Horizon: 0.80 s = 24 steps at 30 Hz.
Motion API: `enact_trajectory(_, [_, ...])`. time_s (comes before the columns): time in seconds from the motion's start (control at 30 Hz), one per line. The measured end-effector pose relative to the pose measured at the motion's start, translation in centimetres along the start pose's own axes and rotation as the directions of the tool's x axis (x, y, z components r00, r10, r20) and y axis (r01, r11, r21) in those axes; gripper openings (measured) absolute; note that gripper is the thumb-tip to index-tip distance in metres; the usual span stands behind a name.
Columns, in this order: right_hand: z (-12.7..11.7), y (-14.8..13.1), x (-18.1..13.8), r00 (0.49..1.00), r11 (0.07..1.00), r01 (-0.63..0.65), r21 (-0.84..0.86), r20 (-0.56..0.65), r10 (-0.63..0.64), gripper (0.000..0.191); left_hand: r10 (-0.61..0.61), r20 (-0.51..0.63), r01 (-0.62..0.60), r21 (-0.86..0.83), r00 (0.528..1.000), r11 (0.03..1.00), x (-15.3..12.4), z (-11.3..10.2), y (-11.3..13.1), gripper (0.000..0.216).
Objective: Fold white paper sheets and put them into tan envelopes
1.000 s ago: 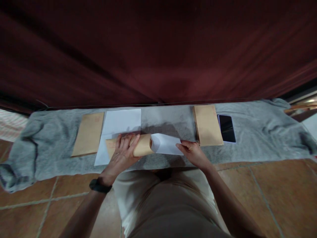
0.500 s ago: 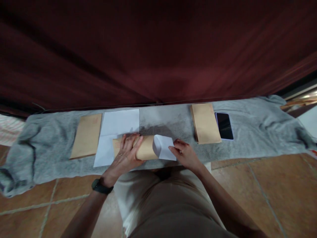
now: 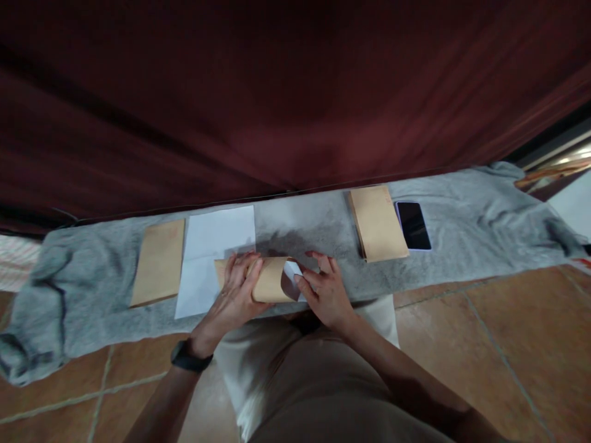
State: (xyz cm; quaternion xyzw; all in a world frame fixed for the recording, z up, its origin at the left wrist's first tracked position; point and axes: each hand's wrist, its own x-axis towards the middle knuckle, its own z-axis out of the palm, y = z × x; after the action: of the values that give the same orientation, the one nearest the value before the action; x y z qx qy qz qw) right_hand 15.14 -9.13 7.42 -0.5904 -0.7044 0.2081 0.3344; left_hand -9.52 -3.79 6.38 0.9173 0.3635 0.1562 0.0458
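Observation:
A brown envelope [image 3: 270,280] bulges with its mouth spread toward the right. My left hand [image 3: 237,289] is closed around its left part, thumb on top. Most of a folded white paper [image 3: 292,271] is inside the envelope, with only its end showing at the mouth. My right hand [image 3: 325,289] is at that end, its thumb against the paper and the other fingers partly spread. Under and left of my left hand lie white sheets [image 3: 219,231] with a crease across them.
A brown envelope [image 3: 157,261] lies at the left on the grey cloth [image 3: 300,215]. A stack of brown envelopes [image 3: 378,223] lies at the right, beside a phone [image 3: 413,226]. Dark red fabric [image 3: 295,123] hangs behind the cloth-covered surface.
My right hand has moved left and pushed the folded paper deeper into the envelope. Much less white shows now. My left hand keeps its hold on the envelope.

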Motion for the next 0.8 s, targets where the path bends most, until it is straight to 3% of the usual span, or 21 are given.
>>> enact_trajectory(0.17, [1.0, 0.1, 0.2, 0.999, 0.991, -0.037, 0.126, 0.015, 0.035, 0.021, 0.039, 0.013, -0.039, -0.016, 0.999, 0.999, 0.4, -0.2, 0.3, 0.111])
enact_trajectory(0.47, [0.5, 0.1, 0.8, 0.976, 0.977, -0.169, 0.132, 0.163, 0.147, 0.031, 0.053, 0.04, -0.051, -0.043, 0.998, 0.998, 1.3, -0.8, 0.8, 0.107])
enact_trajectory(0.57, [0.1, 0.0, 0.8, 0.96, 0.971, -0.225, 0.086, 0.193, 0.205, 0.025, 0.062, 0.046, -0.06, -0.042, 0.997, 0.997, 1.5, -0.7, 0.7, 0.108])
enact_trajectory(0.8, [-0.3, -0.1, 0.6, 0.953, 0.959, -0.258, -0.116, 0.13, 0.272, 0.015, 0.067, 0.047, -0.065, -0.025, 0.997, 0.998, 1.8, -0.3, 0.6, 0.102])
